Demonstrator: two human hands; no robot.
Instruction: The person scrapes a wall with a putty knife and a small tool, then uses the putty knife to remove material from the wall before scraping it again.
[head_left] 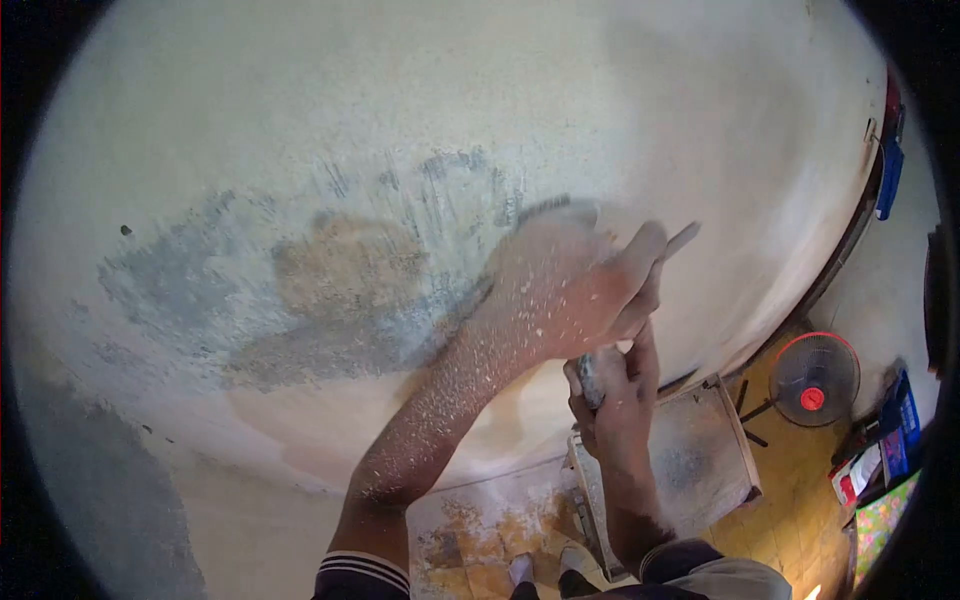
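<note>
My left hand [590, 300], blurred and flecked with white dust up the forearm, is closed against the pale wall [700, 130]. A thin, pointed stick-like tool [683, 240] pokes out beyond its fingers; its other end is hidden or smeared. Just below, my right hand [625, 395] is closed around a grey, dust-coated object [592, 378] whose kind I cannot make out. To the left of my hands, a rough grey and brown patch [350, 260] shows where the wall's surface coat is scraped or worn.
A dusty low table or board [700, 450] stands below on the right. Behind it is a red-rimmed fan [815, 380]. Several boxes and a blue bag-like item [905, 415] lie at the far right. White debris [490, 520] covers the yellow floor tiles near my feet.
</note>
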